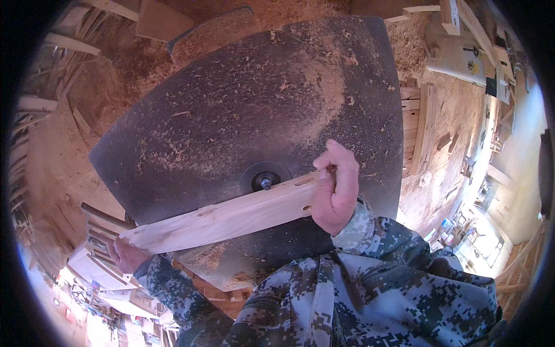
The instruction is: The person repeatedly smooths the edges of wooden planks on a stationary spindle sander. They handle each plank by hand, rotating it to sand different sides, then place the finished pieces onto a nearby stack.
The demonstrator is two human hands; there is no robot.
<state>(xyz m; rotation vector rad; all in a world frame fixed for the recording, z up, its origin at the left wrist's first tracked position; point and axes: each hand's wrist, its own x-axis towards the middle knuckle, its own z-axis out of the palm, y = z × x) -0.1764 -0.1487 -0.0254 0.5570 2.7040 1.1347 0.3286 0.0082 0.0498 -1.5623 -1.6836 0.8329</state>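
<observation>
A long pale wooden piece (225, 217) with a curved edge and slots near its right end lies across a dark metal machine table (248, 110). My right hand (335, 188) grips its right end, fingers wrapped over the top edge. My left hand (128, 254) holds the left end from below, at the table's left corner. A small vertical spindle cutter (265, 183) stands in a round opening of the table, just behind the wood's far edge. Both sleeves are camouflage-patterned.
Wood shavings are scattered over the table and piled on the floor (115, 75) around it. Stacked boards (419, 121) stand to the right, loose boards (162, 20) at the back, and wooden parts (101, 231) lie at the left.
</observation>
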